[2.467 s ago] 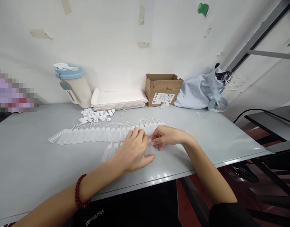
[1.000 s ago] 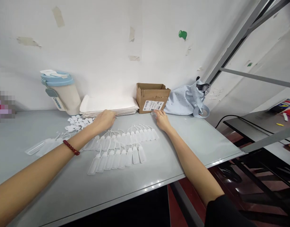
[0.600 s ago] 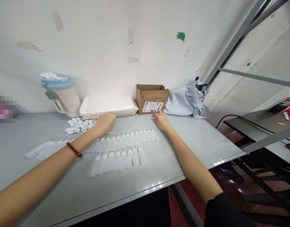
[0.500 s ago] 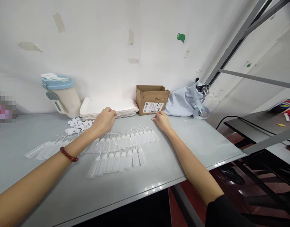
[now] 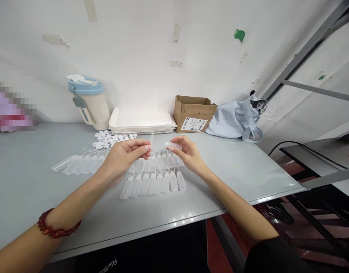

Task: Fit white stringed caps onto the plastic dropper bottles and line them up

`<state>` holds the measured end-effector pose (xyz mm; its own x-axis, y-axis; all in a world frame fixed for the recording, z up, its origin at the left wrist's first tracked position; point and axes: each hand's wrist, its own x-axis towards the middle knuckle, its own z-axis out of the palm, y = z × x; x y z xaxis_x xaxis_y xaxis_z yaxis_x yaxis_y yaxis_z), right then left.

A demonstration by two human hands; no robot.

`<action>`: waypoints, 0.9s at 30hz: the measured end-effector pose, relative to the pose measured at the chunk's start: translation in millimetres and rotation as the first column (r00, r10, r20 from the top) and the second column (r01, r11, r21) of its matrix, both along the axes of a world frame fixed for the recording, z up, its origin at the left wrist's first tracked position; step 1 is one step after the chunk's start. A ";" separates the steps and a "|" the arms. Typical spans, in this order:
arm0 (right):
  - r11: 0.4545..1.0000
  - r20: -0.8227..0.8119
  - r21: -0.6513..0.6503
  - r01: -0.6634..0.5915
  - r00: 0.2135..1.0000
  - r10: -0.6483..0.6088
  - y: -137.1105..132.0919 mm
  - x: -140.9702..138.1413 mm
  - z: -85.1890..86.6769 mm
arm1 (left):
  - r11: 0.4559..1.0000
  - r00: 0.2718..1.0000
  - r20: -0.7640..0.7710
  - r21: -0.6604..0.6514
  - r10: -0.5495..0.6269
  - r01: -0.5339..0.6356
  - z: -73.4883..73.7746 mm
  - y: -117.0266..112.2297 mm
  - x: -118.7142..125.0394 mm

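Note:
Above the table, my left hand [image 5: 130,151] pinches a thin translucent strip [image 5: 152,141] that sticks up from its fingertips. My right hand [image 5: 190,153], a short way to the right, grips a small frosted plastic sleeve [image 5: 173,145] between thumb and fingers, its end pointing left. Below both hands lie rows of similar frosted sleeves with thin loops [image 5: 153,184]; my hands partly cover the back row. More such sleeves [image 5: 85,163] lie to the left of my left wrist. Behind my left hand is a pile of small white caps or rings [image 5: 104,139].
Along the wall stand a cream tumbler with a blue lid [image 5: 91,102], a stack of white sheets or envelopes [image 5: 143,122], an open cardboard box [image 5: 193,115] and a light blue cloth bag [image 5: 229,119]. A grey metal frame [image 5: 313,93] rises at the right end of the grey table [image 5: 233,178].
Both hands have come off the tabletop and drawn closer together in front of me. The right one now holds a frosted sleeve and the left a thin strip. The view has shifted slightly.

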<state>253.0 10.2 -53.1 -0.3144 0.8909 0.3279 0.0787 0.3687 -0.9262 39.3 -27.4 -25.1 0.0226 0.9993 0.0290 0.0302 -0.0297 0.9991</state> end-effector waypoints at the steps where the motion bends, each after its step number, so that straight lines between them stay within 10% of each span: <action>1: 0.999 -0.037 -0.009 -0.036 0.999 0.036 -7.0 -6.0 -0.1 | 1.000 1.000 -0.003 -0.008 -0.015 0.015 0.5 -2.2 1.6; 27: 0.983 -0.108 -0.078 -0.164 0.982 0.156 -27.8 -17.5 1.1 | 0.996 0.986 0.167 -0.078 -0.022 0.036 -11.2 -10.7 16.3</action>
